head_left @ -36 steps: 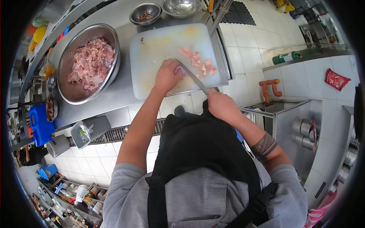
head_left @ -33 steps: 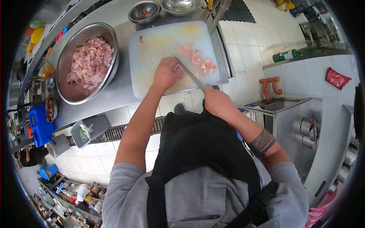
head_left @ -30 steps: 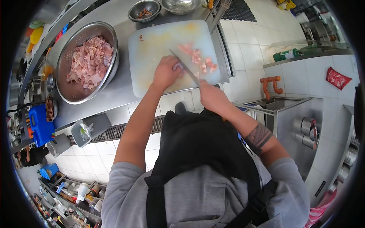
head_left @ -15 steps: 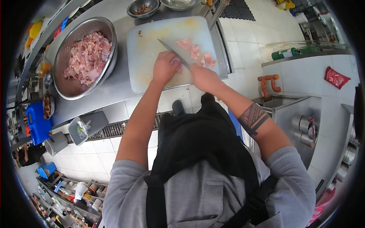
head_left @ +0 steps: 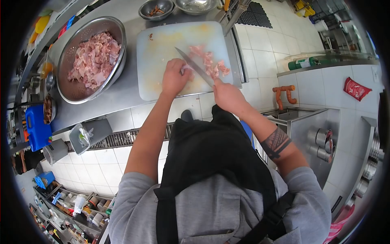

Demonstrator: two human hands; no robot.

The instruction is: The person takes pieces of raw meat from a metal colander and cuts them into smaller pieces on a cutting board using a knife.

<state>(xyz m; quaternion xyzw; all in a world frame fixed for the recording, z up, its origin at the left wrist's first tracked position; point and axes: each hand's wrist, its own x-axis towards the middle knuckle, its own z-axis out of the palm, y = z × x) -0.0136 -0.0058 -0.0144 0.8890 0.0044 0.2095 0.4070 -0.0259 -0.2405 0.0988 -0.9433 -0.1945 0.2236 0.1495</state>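
A white cutting board (head_left: pixel 162 44) with yellowish stains lies on the steel counter. My right hand (head_left: pixel 228 94) grips the handle of a knife (head_left: pixel 195 67), whose blade points up and left across the board. Just left of the blade, my left hand (head_left: pixel 176 77) has its fingers curled on a pale pink piece of meat (head_left: pixel 187 73), mostly hidden under them. Cut pieces of raw meat (head_left: pixel 208 61) lie on the board to the right of the blade. Left of the board stands a large steel colander (head_left: pixel 67 83) heaped with raw meat (head_left: pixel 95 59).
Two steel bowls (head_left: pixel 156 9) (head_left: pixel 196 5) stand behind the board, one with brown pieces inside. A blue jug (head_left: pixel 37 128) is at the counter's left end. Below the counter edge is a grey bin (head_left: pixel 99 132). A steel post (head_left: pixel 237 14) rises at the board's back right corner.
The knife and my right hand have shifted left, and the blade has moved up along the board, beside my left hand. The cut pieces now reach the blade. The view has shifted slightly.
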